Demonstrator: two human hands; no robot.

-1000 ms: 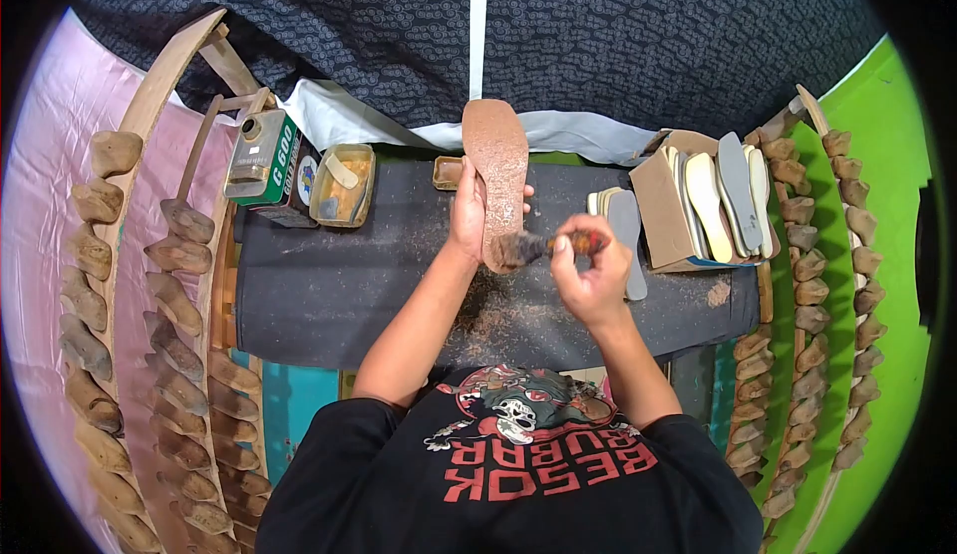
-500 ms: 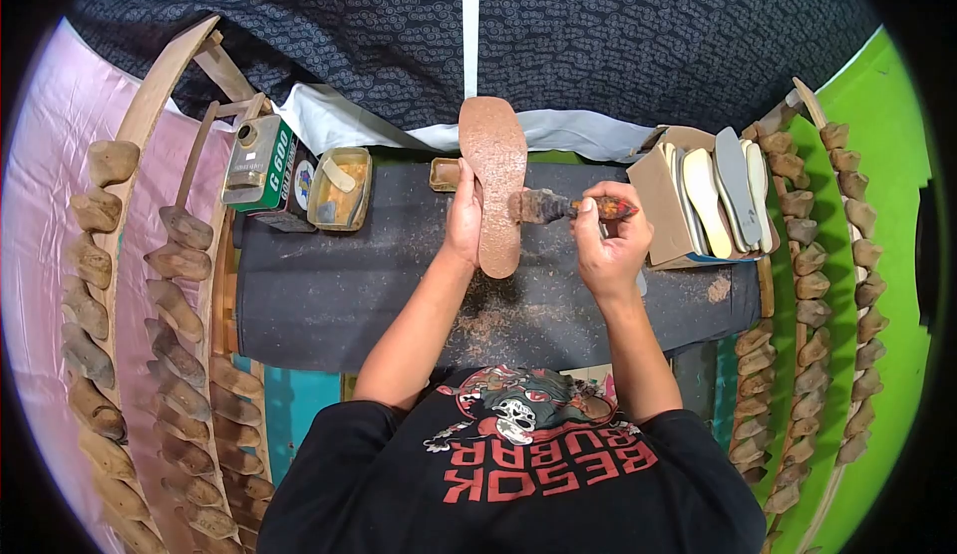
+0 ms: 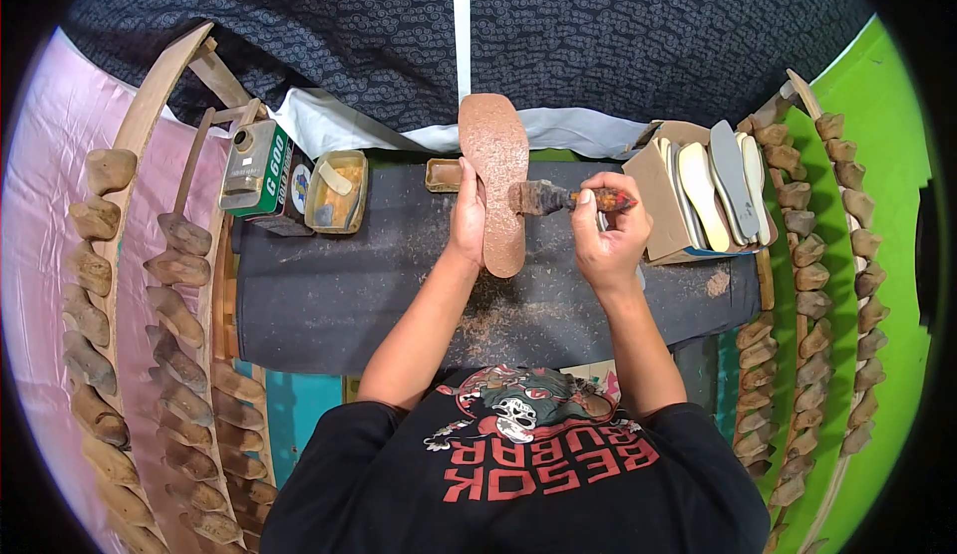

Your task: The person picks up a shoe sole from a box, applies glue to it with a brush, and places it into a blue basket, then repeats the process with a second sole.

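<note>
A brown shoe sole (image 3: 495, 145) with a rough, wet-looking face stands lengthwise above the table, toe end away from me. My left hand (image 3: 467, 223) grips it by its left edge, thumb along the side and the other fingers hidden behind it. In my right hand (image 3: 611, 235) is a brush (image 3: 545, 198), held by its stained handle between thumb and fingers. Its dark, clotted bristles touch the right edge of the sole near the middle.
The dark-covered table (image 3: 329, 295) carries scattered shavings. A green glue can (image 3: 261, 175), a tray with a spatula (image 3: 337, 190) and a small tray (image 3: 443, 174) stand on the left and at the back. A cardboard box of insoles (image 3: 698, 190) sits right. Racks of wooden shoe lasts (image 3: 93, 270) flank both sides.
The brush has shifted very slightly up the sole's right edge, its handle now more level. My left hand keeps the sole in nearly the same place.
</note>
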